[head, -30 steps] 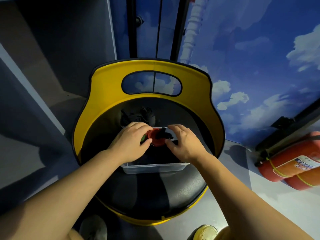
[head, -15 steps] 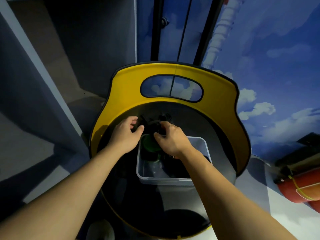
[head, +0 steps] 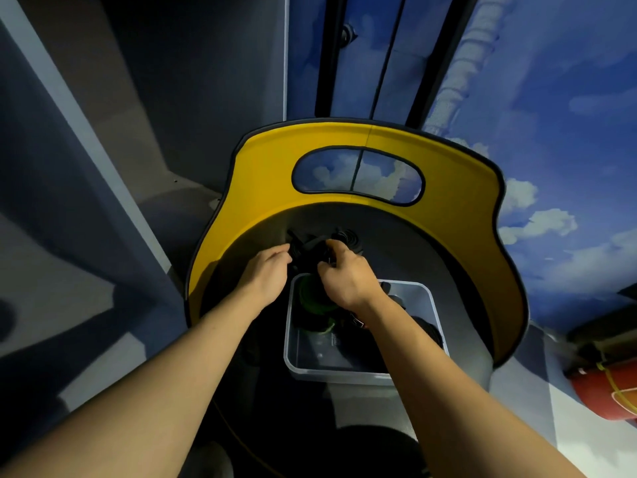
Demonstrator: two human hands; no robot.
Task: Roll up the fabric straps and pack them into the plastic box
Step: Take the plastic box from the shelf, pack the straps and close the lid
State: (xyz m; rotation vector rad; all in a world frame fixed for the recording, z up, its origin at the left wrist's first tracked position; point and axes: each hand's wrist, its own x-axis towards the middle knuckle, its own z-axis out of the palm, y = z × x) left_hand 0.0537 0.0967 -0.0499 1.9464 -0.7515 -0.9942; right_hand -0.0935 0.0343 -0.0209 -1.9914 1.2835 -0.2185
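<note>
On the chair seat (head: 455,270), both hands (head: 267,276) grip black straps (head: 310,248).

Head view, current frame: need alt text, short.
Both hands, left hand and right hand, grip loose black fabric straps on a black seat with a yellow backrest, just beyond a clear plastic box holding a green roll.

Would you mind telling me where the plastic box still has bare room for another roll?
The plastic box looks bare along its near wall, in front of the green roll. Its far end is crowded: rolls, plus the right hand above. The left hand works the black straps beyond.
</note>
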